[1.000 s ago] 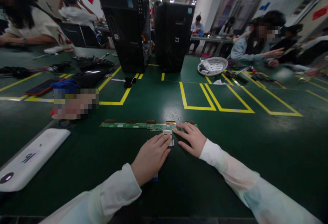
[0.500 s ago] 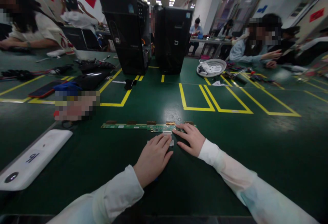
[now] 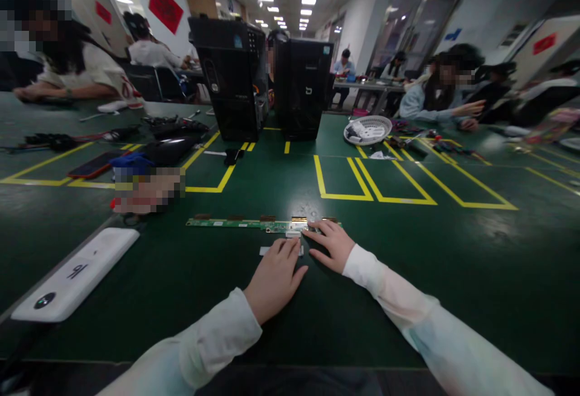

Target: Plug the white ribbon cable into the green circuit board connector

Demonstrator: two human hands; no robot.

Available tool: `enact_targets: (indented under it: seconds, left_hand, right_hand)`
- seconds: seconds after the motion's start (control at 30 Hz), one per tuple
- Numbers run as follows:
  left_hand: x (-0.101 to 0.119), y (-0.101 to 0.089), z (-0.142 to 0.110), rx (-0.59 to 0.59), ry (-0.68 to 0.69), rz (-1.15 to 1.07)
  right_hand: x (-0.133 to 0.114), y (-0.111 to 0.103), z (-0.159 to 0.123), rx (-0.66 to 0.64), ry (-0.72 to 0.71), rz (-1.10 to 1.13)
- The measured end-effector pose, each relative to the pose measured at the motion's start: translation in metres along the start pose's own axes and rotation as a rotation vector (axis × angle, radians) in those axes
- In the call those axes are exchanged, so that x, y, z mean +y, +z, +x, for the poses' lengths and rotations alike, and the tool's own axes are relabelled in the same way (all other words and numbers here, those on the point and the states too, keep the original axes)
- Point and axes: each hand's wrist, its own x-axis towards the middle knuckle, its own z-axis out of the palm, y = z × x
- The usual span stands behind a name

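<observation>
A long, narrow green circuit board point(image 3: 226, 223) with copper-coloured tabs along its far edge lies flat on the table. My right hand point(image 3: 333, 245) has its fingers spread, the fingertips resting on the board's right part. Below the board's near edge, my left hand point(image 3: 277, 275) lies palm down with fingers stretched out. Its fingertips reach close to a white connector point(image 3: 293, 234) at that edge; whether they touch it I cannot tell. Partly beneath those fingers is a small pale flat strip point(image 3: 266, 251), its middle hidden.
A white device point(image 3: 81, 272) lies at the left, with a phone point(image 3: 95, 165) and cables beyond. Two black computer towers point(image 3: 233, 87) stand at the back. A white basket point(image 3: 368, 130) sits at back right. Yellow tape marks the green table point(image 3: 385, 311). Several people sit around.
The camera view has tilted up and shifted slightly. My left hand has drawn back a little from the connector, uncovering more of the pale strip. My right hand stays on the board.
</observation>
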Motion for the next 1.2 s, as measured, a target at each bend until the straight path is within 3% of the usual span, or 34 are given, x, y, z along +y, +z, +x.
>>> enact_targets:
  seconds: [0.33, 0.47, 0.57, 0.67, 0.77, 0.9, 1.1, 1.2]
  left_hand:
    - [-0.001, 0.007, 0.004, 0.071, -0.018, 0.02]
    - [-0.008, -0.007, 0.0, 0.12, 0.003, 0.005]
    - [-0.02, -0.023, -0.017, 0.18, -0.049, 0.019]
    - [-0.043, -0.03, -0.048, 0.154, -0.147, 0.058]
    - [-0.074, -0.023, -0.083, 0.111, -0.228, 0.086]
    - [-0.107, -0.012, -0.116, 0.152, -0.339, 0.149]
    - [-0.113, -0.01, -0.117, 0.231, -0.382, 0.227]
    - [-0.109, -0.011, -0.111, 0.225, -0.392, 0.235]
  right_hand:
    - [0.002, 0.004, 0.001, 0.038, -0.003, 0.018]
    - [0.001, 0.001, 0.001, 0.016, -0.011, 0.009]
    - [0.001, 0.0, 0.001, -0.008, -0.011, -0.004]
    - [0.001, 0.002, 0.001, -0.006, -0.002, 0.002]
    - [0.001, 0.002, 0.0, -0.02, -0.004, 0.0]
    - [-0.003, -0.002, 0.0, -0.035, 0.004, -0.054]
    - [-0.023, -0.006, 0.004, -0.048, -0.118, -0.085]
    - [-0.035, -0.002, 0.009, -0.061, -0.071, -0.043]
